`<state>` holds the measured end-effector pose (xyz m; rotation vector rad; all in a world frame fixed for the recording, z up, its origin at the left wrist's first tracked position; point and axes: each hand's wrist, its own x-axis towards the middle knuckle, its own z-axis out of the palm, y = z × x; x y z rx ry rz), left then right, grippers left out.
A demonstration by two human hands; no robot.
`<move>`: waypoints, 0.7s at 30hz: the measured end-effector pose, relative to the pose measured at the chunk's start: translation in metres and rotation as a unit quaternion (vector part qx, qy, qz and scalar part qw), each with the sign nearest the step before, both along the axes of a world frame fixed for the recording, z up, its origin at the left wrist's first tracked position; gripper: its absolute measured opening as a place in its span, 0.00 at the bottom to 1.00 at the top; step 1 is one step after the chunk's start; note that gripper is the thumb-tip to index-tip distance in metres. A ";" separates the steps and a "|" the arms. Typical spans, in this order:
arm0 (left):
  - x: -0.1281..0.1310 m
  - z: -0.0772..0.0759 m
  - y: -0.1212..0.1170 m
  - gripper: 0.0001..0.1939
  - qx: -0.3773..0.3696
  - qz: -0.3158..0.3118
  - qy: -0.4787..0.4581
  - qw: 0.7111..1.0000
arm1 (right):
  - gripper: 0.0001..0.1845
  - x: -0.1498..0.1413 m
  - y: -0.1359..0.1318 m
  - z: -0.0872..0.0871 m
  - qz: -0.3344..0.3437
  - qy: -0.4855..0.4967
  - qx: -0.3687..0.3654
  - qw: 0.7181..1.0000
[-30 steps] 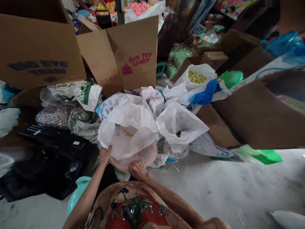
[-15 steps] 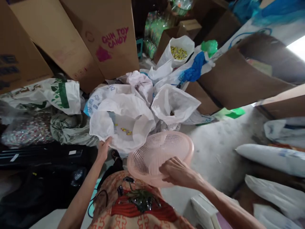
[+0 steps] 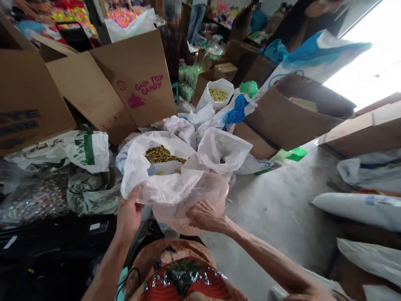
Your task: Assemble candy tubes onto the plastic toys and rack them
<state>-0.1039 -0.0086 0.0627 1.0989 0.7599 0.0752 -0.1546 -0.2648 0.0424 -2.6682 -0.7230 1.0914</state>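
My left hand (image 3: 130, 211) is closed on the near left rim of a white woven sack (image 3: 163, 188), which stands wide open. Inside it lies a heap of small yellow-and-dark wrapped pieces (image 3: 159, 154), probably candies. A pink perforated plastic basket (image 3: 213, 190) is tilted against the sack's near right side, partly under its draped edge. My right hand (image 3: 203, 215) has its fingers curled at the basket's near side and appears to grip it; the fingertips are hidden.
Another open white sack (image 3: 224, 148) stands right of the first. Behind are a sack of yellow pieces (image 3: 218, 95) and a carton marked "GUN TOY CANDY" (image 3: 138, 79). Black bags (image 3: 53, 255) lie left, white sacks (image 3: 357, 209) right. A person (image 3: 173, 46) is farther back.
The basket has moved left toward the sack with my right hand. The sack's near rim is pulled over the basket edge, and the heap inside now shows. My view has lifted.
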 end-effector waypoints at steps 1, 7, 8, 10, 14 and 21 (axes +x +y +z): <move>-0.007 0.002 0.000 0.08 -0.006 0.000 0.000 1.000 | 0.11 -0.002 -0.003 -0.003 -0.003 0.002 0.002 1.000; 0.014 0.042 -0.014 0.14 -0.022 0.062 -0.110 0.992 | 0.12 -0.008 -0.036 0.005 -0.055 0.000 0.025 0.998; 0.029 0.049 -0.018 0.13 -0.028 0.055 -0.150 0.987 | 0.12 -0.008 -0.039 0.009 -0.059 -0.004 0.022 0.998; 0.062 0.062 -0.025 0.11 -0.041 0.049 -0.226 0.972 | 0.10 -0.008 -0.042 0.015 -0.058 -0.002 0.009 0.998; 0.096 0.065 -0.031 0.10 -0.060 0.092 -0.266 0.958 | 0.10 -0.016 -0.055 0.011 -0.085 0.017 -0.014 0.996; 0.032 0.052 -0.027 0.07 0.040 0.146 -0.092 0.984 | 0.09 -0.054 -0.111 -0.006 -0.182 -0.045 0.038 0.981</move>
